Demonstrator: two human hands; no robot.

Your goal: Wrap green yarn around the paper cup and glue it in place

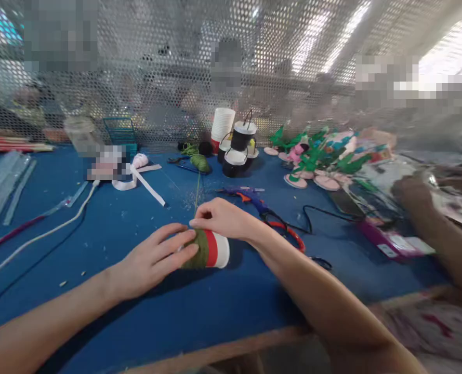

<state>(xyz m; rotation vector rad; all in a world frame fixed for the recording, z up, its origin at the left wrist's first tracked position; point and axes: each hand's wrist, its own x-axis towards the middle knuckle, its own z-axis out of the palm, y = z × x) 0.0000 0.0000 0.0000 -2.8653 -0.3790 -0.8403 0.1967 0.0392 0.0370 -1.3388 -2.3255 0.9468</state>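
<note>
A paper cup [215, 250] lies on its side on the blue table [145, 311]. It is white with a red band, and green yarn covers its left part. My left hand [153, 261] rests on the yarn-wrapped end with the fingers stretched over it. My right hand [223, 218] sits on top of the cup, fingers pinched on a strand of green yarn [197, 189] that runs away to a yarn ball [199, 162] farther back.
A glue gun [254, 200] and scissors with red handles [289, 234] lie right of the cup. Stacked white cups [222, 123], black-wrapped cups [241, 137], green and pink craft pieces [316, 161] and white ribbon [145, 182] stand behind. Another person's arm [437, 228] reaches in at right. A perforated screen [168, 67] backs the table.
</note>
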